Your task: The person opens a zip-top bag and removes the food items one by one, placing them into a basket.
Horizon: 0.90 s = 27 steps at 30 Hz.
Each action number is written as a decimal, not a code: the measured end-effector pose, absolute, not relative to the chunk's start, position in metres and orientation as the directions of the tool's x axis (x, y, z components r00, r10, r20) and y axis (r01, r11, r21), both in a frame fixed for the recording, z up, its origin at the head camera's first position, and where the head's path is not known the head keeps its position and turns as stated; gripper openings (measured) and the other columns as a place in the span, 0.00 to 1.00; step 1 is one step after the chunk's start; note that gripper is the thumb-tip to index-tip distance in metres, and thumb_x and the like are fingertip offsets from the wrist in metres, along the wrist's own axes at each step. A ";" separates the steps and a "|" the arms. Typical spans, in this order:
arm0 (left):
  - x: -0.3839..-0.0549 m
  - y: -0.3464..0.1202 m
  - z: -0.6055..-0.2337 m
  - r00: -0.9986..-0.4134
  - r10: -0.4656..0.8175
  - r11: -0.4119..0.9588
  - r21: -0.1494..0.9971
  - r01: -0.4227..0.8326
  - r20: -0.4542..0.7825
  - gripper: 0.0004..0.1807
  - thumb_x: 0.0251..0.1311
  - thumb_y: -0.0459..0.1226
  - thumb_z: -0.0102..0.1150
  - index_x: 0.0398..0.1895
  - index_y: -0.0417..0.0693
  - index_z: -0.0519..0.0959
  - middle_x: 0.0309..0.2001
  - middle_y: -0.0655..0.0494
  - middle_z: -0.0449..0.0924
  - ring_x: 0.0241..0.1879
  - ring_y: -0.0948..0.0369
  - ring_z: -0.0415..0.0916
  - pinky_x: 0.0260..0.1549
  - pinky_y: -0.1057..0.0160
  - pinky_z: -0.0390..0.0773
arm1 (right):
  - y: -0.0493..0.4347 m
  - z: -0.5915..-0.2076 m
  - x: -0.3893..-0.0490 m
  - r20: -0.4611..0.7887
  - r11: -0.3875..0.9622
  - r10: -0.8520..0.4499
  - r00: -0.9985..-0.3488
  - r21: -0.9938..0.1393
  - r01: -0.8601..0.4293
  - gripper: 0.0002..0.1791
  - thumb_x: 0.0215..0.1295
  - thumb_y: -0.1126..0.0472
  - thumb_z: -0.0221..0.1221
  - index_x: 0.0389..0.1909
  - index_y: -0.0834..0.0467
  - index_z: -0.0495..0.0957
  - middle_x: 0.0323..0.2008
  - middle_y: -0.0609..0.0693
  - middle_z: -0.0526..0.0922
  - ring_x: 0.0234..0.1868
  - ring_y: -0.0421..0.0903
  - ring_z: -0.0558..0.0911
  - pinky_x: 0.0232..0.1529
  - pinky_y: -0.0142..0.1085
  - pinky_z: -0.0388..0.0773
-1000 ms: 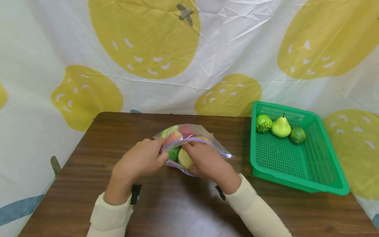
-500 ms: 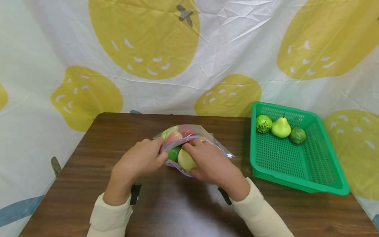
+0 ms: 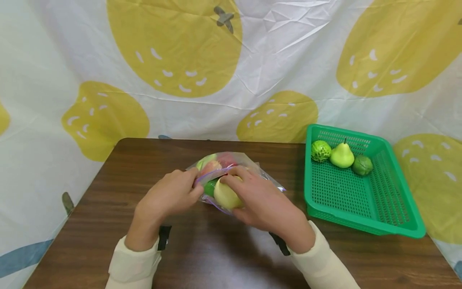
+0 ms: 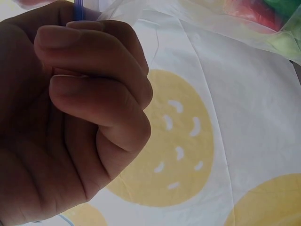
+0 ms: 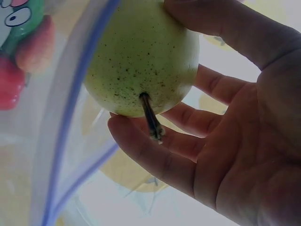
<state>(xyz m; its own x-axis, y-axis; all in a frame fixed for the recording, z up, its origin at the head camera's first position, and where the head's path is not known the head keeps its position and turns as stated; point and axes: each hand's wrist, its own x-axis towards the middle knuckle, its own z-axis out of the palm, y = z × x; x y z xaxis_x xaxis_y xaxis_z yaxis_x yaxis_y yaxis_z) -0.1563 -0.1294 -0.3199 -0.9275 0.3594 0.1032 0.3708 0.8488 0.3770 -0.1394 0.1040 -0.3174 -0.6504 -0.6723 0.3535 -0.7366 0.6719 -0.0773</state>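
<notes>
Pale fruit point(image 3: 225, 195) gripped at the mouth of a clear bag point(image 3: 213, 174)

At the centre of the head view, the right hand point(image 3: 265, 202) grips the pale fruit in the opening of the purple-edged zip bag. The right wrist view shows a speckled, yellow-green skin and a dark stem, with the thumb at the top of the frame and the fingers curving along the lower side; the zip strip crosses in front of the fruit's left part.

Left of centre, the left hand point(image 3: 171, 196) has its fingers curled and pinches the bag's left edge; in the left wrist view, the blue-purple strip meets the fingers at upper left.

Inside the bag, a dark green fruit point(image 3: 210, 187) sits just left of the pale one. Through the plastic above show a peach-coloured fruit point(image 3: 211, 166) and a red fruit point(image 3: 226, 159).

On the right of the head view, a green basket point(image 3: 335, 194) stands on the dark wooden bench point(image 3: 108, 224), holding a bumpy green fruit point(image 3: 321, 151), a green pear point(image 3: 342, 155) and a round dark green fruit point(image 3: 362, 165) in a row near its back. A white cloth point(image 3: 270, 60) printed with yellow fruit fills the upper frame.
</notes>
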 end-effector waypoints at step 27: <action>-0.156 -0.131 -0.321 -0.927 0.365 0.852 0.371 0.370 0.088 0.08 0.60 0.38 0.51 0.24 0.48 0.68 0.19 0.56 0.65 0.21 0.59 0.66 0.21 0.61 0.67 | 0.127 -0.296 -0.124 0.450 0.668 -0.621 -0.642 -0.124 -0.734 0.39 0.42 0.61 0.74 0.60 0.53 0.73 0.59 0.52 0.73 0.51 0.50 0.75 0.51 0.41 0.78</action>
